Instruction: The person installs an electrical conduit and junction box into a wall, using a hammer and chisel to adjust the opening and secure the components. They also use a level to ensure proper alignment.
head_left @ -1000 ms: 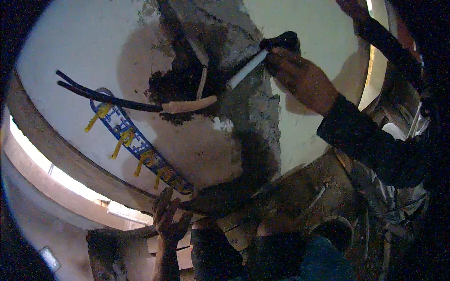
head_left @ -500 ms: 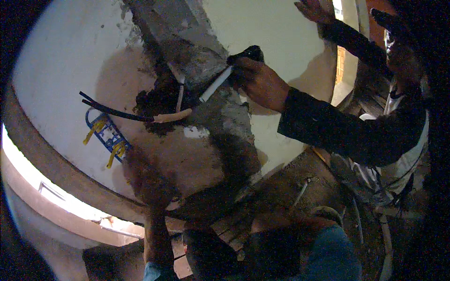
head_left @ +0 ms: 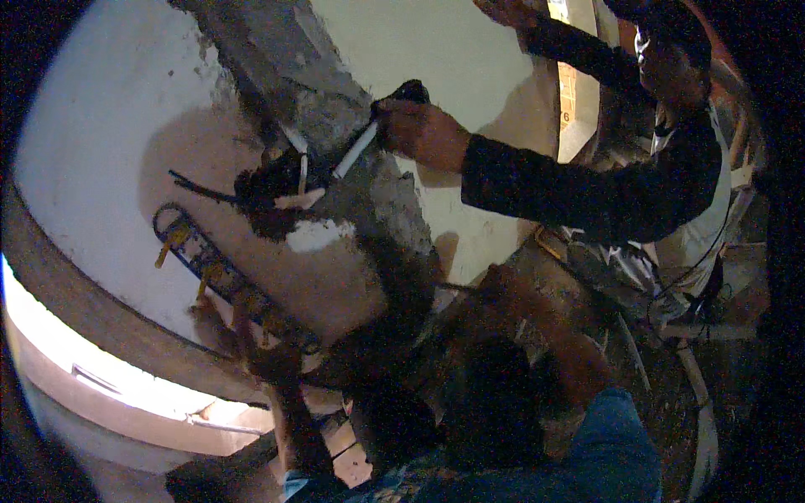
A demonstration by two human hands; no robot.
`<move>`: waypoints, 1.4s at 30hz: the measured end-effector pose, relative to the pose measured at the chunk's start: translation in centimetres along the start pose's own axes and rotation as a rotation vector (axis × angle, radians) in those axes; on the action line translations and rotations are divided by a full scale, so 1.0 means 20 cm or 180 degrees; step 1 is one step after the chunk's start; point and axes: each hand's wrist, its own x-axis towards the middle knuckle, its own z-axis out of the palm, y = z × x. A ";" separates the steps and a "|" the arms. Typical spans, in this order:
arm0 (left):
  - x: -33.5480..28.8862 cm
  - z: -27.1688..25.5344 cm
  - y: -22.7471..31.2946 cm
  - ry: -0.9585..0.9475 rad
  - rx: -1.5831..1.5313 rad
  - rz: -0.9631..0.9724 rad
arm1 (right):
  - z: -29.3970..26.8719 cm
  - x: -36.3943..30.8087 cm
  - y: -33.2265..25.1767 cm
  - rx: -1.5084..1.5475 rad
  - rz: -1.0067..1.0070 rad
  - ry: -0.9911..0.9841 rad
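Observation:
A long blue frame with rounded ends and yellow pieces lies slantwise against the pale wall. My left hand is closed around its lower part, fingers along its edge. Lower right of the wall, my right hand is dim and smeared; a thin dark piece sticks out leftward from its fingers, its kind unclear. Above the frame, black cables come out of a rough dark hole. Close to the hole, a co-worker's hand holds a black object beside a white pipe.
A rough grey cement strip runs down the wall to the hole. The co-worker's dark sleeve reaches in from the right, the other hand raised at the top. Bright light lines the lower-left ledge. Pipes and debris lie at lower right.
My left hand has settled on the frame, whose lower part now shows more. My right hand has risen toward the wall. The whole view has shifted, moving the wall and co-worker leftward.

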 end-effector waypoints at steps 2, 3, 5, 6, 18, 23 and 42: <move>-0.06 0.00 0.06 -0.0072 -0.0978 0.0070 | -0.06 -0.15 -0.11 0.0396 0.0461 -0.0128; -0.08 0.01 0.11 -0.0226 -0.1304 0.0314 | -0.09 -0.24 -0.18 0.0608 0.0716 -0.0185; -0.11 0.02 0.27 -0.0555 -0.1931 0.0779 | -0.17 -0.43 -0.33 0.1047 0.1250 -0.0294; -0.10 0.02 0.36 -0.0707 -0.2244 0.1009 | -0.21 -0.51 -0.41 0.1271 0.1539 -0.0340; 0.19 0.45 0.70 -0.1641 -0.5410 -0.2508 | -0.36 -0.84 -1.02 0.3814 0.4098 -0.0627; 0.30 0.71 0.80 -0.1967 -0.6237 -0.3100 | -0.29 -0.89 -1.13 0.4334 0.4366 -0.0666; 0.54 0.80 0.84 -0.0516 -0.6473 -0.4600 | -0.29 -1.05 -1.23 0.4922 0.4751 -0.0775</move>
